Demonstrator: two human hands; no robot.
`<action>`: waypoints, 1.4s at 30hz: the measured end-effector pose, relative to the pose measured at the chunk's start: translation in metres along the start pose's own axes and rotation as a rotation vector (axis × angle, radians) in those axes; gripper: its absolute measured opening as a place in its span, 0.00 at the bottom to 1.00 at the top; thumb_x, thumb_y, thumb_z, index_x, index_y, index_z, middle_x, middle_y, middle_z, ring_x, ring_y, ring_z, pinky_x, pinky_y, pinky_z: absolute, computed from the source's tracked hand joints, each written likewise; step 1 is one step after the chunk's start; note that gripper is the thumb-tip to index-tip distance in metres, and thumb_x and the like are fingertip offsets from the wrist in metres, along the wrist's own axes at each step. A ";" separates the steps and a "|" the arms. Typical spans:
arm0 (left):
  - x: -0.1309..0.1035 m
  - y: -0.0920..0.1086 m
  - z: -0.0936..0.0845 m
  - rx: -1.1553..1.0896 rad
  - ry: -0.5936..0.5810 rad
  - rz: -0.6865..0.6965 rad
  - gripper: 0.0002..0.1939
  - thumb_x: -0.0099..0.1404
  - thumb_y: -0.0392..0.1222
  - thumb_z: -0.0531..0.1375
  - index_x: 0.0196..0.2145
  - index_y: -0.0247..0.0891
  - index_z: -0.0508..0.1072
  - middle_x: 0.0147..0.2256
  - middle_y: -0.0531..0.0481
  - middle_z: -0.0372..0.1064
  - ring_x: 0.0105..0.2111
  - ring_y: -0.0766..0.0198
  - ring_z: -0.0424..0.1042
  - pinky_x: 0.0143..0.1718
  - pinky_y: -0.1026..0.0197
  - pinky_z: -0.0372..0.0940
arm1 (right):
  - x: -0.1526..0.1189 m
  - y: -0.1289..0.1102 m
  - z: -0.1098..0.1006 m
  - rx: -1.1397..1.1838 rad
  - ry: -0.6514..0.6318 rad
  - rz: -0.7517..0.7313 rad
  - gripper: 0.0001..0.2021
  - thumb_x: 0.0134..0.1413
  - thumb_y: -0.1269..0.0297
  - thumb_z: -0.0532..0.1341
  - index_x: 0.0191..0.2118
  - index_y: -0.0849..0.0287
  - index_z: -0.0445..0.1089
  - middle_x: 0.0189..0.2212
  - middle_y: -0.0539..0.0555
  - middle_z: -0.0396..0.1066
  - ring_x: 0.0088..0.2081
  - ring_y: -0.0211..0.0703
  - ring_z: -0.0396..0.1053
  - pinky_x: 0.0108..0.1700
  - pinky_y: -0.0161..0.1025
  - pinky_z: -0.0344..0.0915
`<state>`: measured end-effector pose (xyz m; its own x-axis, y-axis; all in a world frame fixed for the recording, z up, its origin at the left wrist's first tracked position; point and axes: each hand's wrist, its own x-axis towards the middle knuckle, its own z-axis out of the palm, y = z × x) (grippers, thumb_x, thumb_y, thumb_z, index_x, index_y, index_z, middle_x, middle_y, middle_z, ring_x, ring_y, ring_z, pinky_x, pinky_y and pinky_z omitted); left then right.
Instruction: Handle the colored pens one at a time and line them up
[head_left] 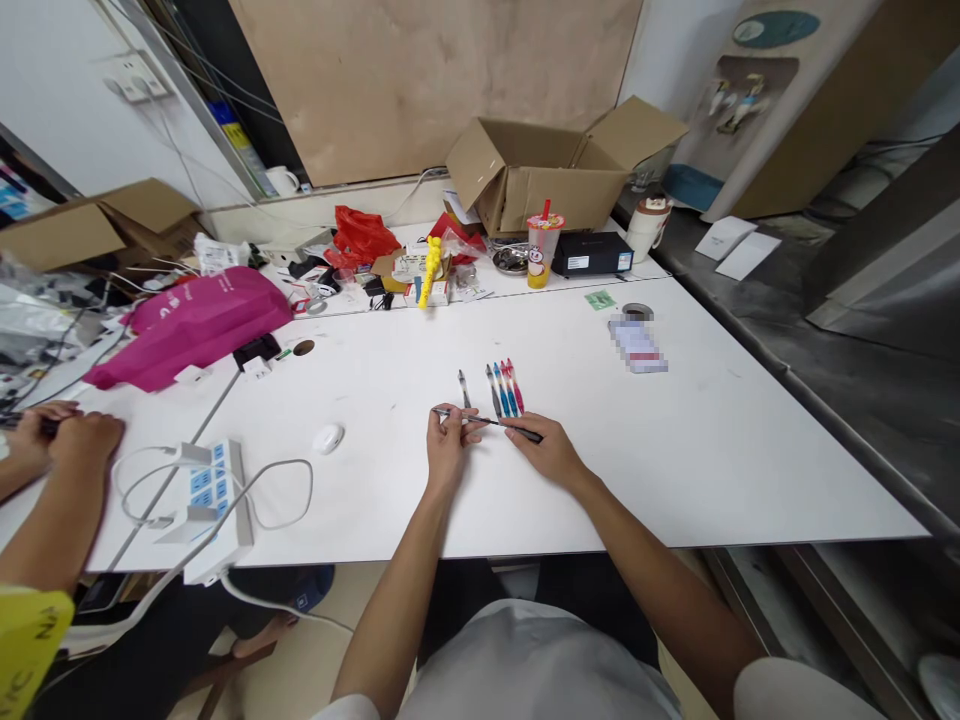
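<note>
Both my hands rest on the white table (675,440) and hold one dark pen (487,422) lying crosswise between them. My left hand (448,447) pinches its left end, my right hand (546,450) grips its right end. Just beyond the pen lies a row of several pens (505,389) in grey, blue and red, pointing away from me. A single dark pen cap or short pen (463,387) lies left of that row.
Another person's hands (56,435) work at the far left. A white power strip (214,495) with cables and a small white round object (328,437) lie left of me. A pink bag (191,320), cardboard box (540,175), drink cup (544,250) and clutter fill the back.
</note>
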<state>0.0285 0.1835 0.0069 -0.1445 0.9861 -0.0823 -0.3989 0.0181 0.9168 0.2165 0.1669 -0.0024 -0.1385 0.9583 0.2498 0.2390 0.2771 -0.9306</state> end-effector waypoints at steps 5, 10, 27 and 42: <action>-0.004 -0.001 0.002 0.046 -0.047 0.005 0.25 0.60 0.60 0.68 0.41 0.41 0.64 0.38 0.45 0.80 0.34 0.57 0.82 0.25 0.66 0.70 | -0.001 0.002 0.002 -0.002 -0.026 0.011 0.19 0.62 0.55 0.62 0.55 0.54 0.76 0.41 0.56 0.76 0.35 0.43 0.71 0.38 0.42 0.68; -0.007 -0.001 0.006 0.130 -0.178 -0.013 0.24 0.61 0.59 0.69 0.41 0.39 0.67 0.38 0.41 0.81 0.37 0.54 0.82 0.25 0.64 0.72 | -0.001 0.005 0.006 0.053 -0.024 0.164 0.16 0.59 0.49 0.64 0.44 0.55 0.77 0.35 0.52 0.78 0.34 0.43 0.71 0.39 0.41 0.67; -0.002 -0.004 0.000 0.113 -0.078 -0.022 0.23 0.61 0.58 0.69 0.40 0.39 0.67 0.38 0.42 0.81 0.36 0.56 0.82 0.28 0.64 0.72 | 0.000 0.003 0.005 -0.009 -0.099 0.152 0.14 0.66 0.50 0.56 0.41 0.55 0.70 0.28 0.48 0.71 0.28 0.40 0.66 0.33 0.39 0.61; 0.000 -0.004 0.000 0.119 -0.054 -0.030 0.23 0.61 0.59 0.68 0.40 0.39 0.67 0.38 0.41 0.81 0.38 0.55 0.82 0.28 0.64 0.72 | 0.000 -0.002 0.003 -0.070 -0.139 0.187 0.17 0.67 0.49 0.54 0.37 0.56 0.71 0.23 0.47 0.68 0.26 0.40 0.64 0.32 0.38 0.59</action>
<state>0.0301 0.1831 0.0028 -0.0842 0.9922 -0.0923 -0.2913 0.0640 0.9545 0.2132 0.1665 -0.0016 -0.2152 0.9761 0.0308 0.3381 0.1040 -0.9353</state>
